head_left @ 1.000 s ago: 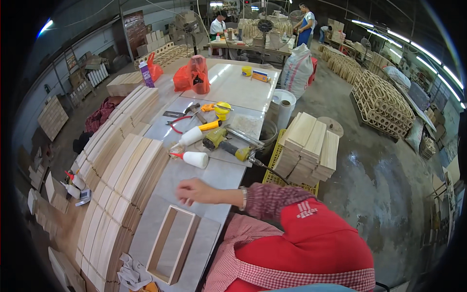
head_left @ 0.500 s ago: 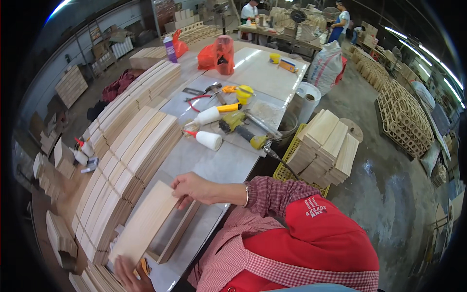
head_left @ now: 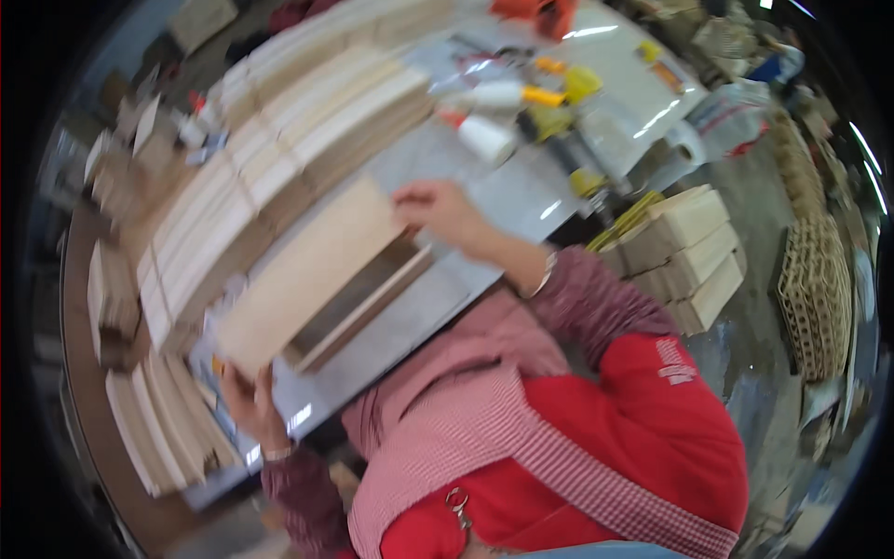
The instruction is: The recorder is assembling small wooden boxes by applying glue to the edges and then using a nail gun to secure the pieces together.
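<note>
Both my hands are on a pale wooden board (head_left: 312,279), one at each end. My left hand (head_left: 253,402) grips its near left end, thumb and fingers about the edge. The far right end is pinched in the fingers of my right hand (head_left: 445,216). Under and beside the board sits a narrow wooden frame (head_left: 363,315), its near side rail showing and the rest partly covered. Whether board and frame touch all along cannot be made out in the blur.
Bundled wooden boards (head_left: 270,163) run along the left; more strips (head_left: 163,424) lie nearer. White glue bottles (head_left: 486,140) and a yellow-green air nailer (head_left: 563,140) are on the grey tabletop (head_left: 396,154). Stacked wood blocks (head_left: 684,247) stand at right.
The view has swung, so the tabletop things appear higher and farther right. More of my left hand and forearm shows. Both hands stay on the board over the frame.
</note>
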Motion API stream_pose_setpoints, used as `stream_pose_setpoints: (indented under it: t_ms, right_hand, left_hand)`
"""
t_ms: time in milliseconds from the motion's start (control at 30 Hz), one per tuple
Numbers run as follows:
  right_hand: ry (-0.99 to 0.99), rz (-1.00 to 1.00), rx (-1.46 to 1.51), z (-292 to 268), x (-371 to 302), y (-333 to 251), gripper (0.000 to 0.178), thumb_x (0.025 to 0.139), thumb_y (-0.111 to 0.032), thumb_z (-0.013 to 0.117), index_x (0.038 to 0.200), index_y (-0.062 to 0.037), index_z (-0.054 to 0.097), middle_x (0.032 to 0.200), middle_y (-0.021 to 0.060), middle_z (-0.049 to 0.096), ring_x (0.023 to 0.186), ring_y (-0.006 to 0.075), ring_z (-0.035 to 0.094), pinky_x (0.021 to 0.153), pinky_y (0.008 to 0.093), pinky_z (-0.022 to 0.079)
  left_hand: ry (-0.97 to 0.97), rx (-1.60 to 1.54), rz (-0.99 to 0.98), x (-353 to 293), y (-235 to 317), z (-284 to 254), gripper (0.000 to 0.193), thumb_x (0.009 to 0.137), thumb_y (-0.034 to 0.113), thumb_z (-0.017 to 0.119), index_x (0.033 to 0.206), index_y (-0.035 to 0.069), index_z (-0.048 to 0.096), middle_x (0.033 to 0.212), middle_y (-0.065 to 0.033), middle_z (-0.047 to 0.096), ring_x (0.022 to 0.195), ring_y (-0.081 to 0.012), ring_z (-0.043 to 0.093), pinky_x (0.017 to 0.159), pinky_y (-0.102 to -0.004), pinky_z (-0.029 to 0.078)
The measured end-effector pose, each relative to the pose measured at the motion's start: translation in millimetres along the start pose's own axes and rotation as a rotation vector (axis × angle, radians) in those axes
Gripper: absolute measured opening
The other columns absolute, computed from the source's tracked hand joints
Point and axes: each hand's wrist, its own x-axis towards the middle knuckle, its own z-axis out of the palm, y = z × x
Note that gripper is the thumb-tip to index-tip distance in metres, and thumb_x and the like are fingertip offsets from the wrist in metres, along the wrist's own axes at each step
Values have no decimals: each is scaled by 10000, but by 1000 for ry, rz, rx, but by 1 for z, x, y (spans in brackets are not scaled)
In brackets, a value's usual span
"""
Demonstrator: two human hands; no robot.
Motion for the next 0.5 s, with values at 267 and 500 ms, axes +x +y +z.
stream_pose_setpoints:
  t_ms: [267,500]
  right_hand:
    - [102,-70,-110,-11,-20,21,226,793,-77,629,995,4,692,807,40,647,690,96,504,628,202,406]
    - [162,-62,-276,-13,-39,47,222,812,-84,640,1016,-12,693,851,43,609,692,112,497,622,213,403]
  left_hand:
    - [-5,418,144,-29,22,10,500,761,86,746,1215,6,553,921,-66,544,719,-164,487,659,-271,445]
    - [10,498,322,-47,-4,27,505,750,102,757,1207,13,561,959,-80,543,733,-173,497,642,-271,449]
